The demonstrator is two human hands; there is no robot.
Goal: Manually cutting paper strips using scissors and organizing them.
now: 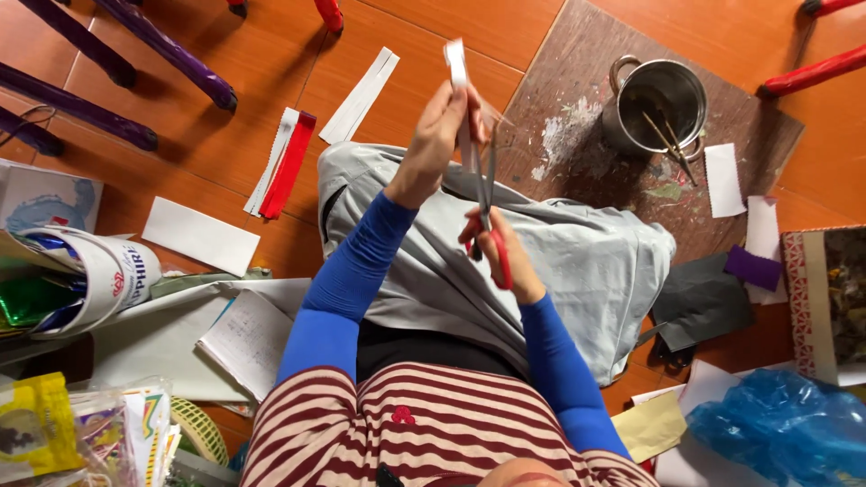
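My left hand [439,135] holds a narrow strip of white paper [458,72] upright above my lap. My right hand [499,255] grips red-handled scissors [488,203], whose metal blades point up along the strip, slightly apart beside the paper. Both arms wear blue sleeves. Grey trousers [586,261] cover my lap beneath the hands, and a red-and-white striped shirt shows at the bottom.
White paper strips [359,95], a red-and-white strip [285,162] and a white sheet [200,235] lie on the orange tile floor. A steel pot [657,99] with sticks stands on a brown board [577,54]. Purple chair legs, bags, a blue plastic bag [785,424] surround me.
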